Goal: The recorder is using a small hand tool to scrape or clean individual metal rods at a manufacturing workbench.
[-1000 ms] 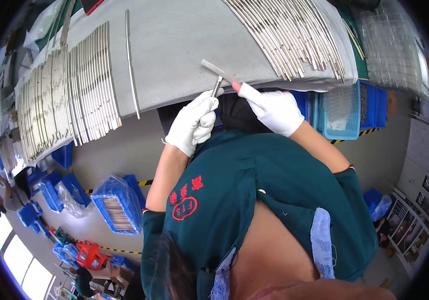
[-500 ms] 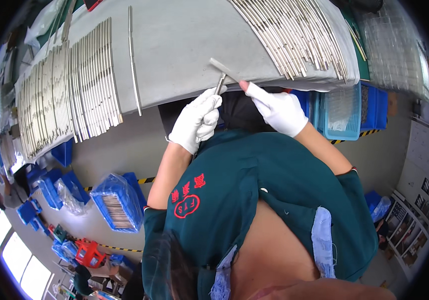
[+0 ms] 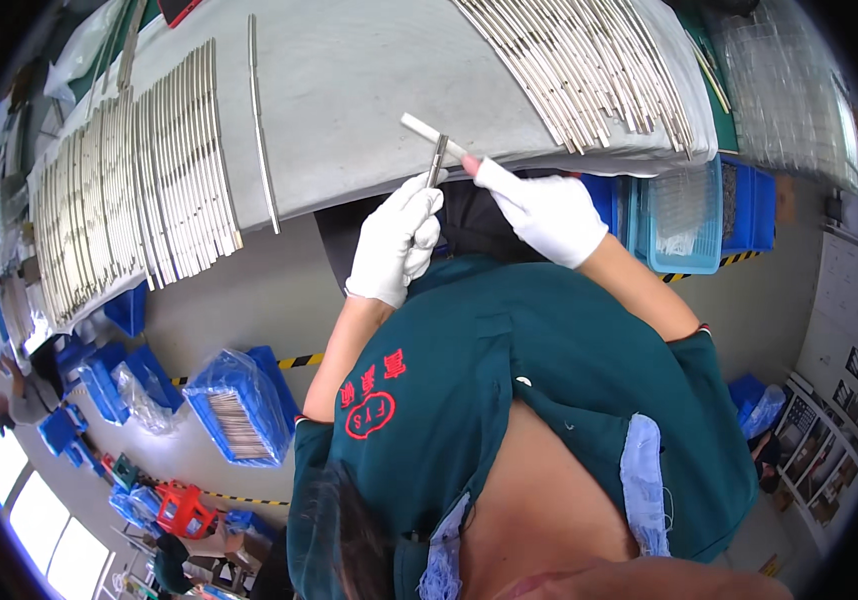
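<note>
My left hand [image 3: 396, 240], in a white glove, is closed around a slim metal strip [image 3: 438, 165] whose end sticks out past the fingers toward the table. The rest of that strip is hidden by the glove and my body. In my right hand [image 3: 554, 218], gloved with a bare fingertip showing, is a short white flat stick [image 3: 422, 128]. The stick slants across the strip's end, and the two overlap; whether they touch is hard to tell. Both hands are at the near edge of the grey-covered table [image 3: 349, 110].
A dense row of metal strips [image 3: 129, 180] lies at the left, another row [image 3: 589, 80] at the right. One single strip [image 3: 262, 130] lies apart. Below the right edge stand a light-blue basket [image 3: 684, 255] and blue bins [image 3: 749, 210]. A plastic-wrapped blue crate [image 3: 274, 400] is on the floor.
The white stick and my right hand have shifted slightly left. The strip's end now reaches across the stick, a little farther toward the table.
</note>
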Action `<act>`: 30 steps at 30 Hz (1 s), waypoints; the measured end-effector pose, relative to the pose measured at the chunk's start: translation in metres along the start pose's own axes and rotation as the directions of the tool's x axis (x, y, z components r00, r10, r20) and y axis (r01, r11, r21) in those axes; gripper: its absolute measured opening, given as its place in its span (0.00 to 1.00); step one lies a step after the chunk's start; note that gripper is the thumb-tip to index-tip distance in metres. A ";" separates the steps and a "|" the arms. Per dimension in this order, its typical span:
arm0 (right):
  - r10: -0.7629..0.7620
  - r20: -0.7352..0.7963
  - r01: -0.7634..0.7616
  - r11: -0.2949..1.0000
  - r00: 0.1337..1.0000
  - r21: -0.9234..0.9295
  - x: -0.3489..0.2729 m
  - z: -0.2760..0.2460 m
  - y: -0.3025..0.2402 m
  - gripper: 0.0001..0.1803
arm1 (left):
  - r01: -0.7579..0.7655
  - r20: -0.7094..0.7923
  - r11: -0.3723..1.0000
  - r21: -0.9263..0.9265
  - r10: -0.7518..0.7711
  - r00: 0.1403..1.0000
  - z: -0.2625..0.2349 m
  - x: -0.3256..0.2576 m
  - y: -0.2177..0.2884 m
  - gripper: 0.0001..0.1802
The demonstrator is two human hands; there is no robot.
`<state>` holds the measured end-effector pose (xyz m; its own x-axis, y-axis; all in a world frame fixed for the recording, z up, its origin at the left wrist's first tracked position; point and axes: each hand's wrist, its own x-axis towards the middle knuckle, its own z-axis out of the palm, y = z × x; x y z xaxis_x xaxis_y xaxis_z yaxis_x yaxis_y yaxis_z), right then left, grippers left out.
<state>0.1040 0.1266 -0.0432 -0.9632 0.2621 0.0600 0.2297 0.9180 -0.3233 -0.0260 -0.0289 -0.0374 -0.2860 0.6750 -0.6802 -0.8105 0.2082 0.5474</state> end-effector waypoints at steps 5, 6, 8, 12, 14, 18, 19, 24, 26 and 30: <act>0.063 -0.078 -0.055 0.993 0.995 0.107 -0.017 -0.006 0.007 0.27 | -0.004 0.049 0.998 -0.065 0.007 0.999 0.000 0.000 -0.003 0.17; 0.064 -0.078 -0.056 0.993 0.995 0.108 -0.017 -0.005 0.006 0.27 | -0.007 0.047 0.998 -0.056 0.010 0.999 0.001 0.000 -0.002 0.17; 0.056 0.035 -0.058 0.995 0.998 0.075 -0.014 -0.004 0.003 0.26 | -0.008 0.043 0.999 -0.044 0.010 0.999 0.001 0.000 -0.001 0.17; 0.047 -0.058 -0.041 0.995 0.997 0.095 0.008 -0.002 -0.007 0.26 | 0.032 0.059 0.997 -0.068 -0.028 0.998 -0.002 0.001 -0.003 0.17; 0.014 -0.020 -0.012 0.998 1.000 0.054 -0.002 0.001 -0.002 0.28 | 0.027 0.053 0.998 -0.062 -0.023 0.998 -0.001 0.001 -0.003 0.17; -0.012 0.044 0.011 0.999 0.999 0.032 -0.006 0.001 0.003 0.30 | 0.036 0.059 0.995 -0.097 -0.031 0.998 -0.002 0.004 -0.004 0.17; -0.001 0.044 0.000 1.000 0.999 0.030 0.000 -0.003 -0.002 0.29 | 0.027 0.066 0.996 -0.082 -0.021 0.998 -0.003 0.005 -0.004 0.18; 0.025 0.014 -0.026 0.996 1.000 0.080 0.000 -0.003 -0.007 0.26 | 0.037 0.078 0.994 -0.102 -0.029 0.996 -0.004 0.004 -0.005 0.18; -0.006 0.018 0.005 0.999 1.000 0.050 -0.008 -0.003 0.000 0.25 | 0.048 0.076 0.991 -0.121 -0.039 0.996 -0.001 0.004 -0.003 0.18; 0.090 0.153 -0.132 0.947 0.984 0.292 0.016 -0.011 -0.005 0.25 | 0.033 0.123 0.992 -0.122 -0.017 0.992 -0.004 0.005 -0.004 0.18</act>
<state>0.0891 0.1294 -0.0299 -0.9485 0.2952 -0.1147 0.3041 0.7479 -0.5901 -0.0257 -0.0293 -0.0447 -0.2069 0.7530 -0.6247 -0.8759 0.1419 0.4612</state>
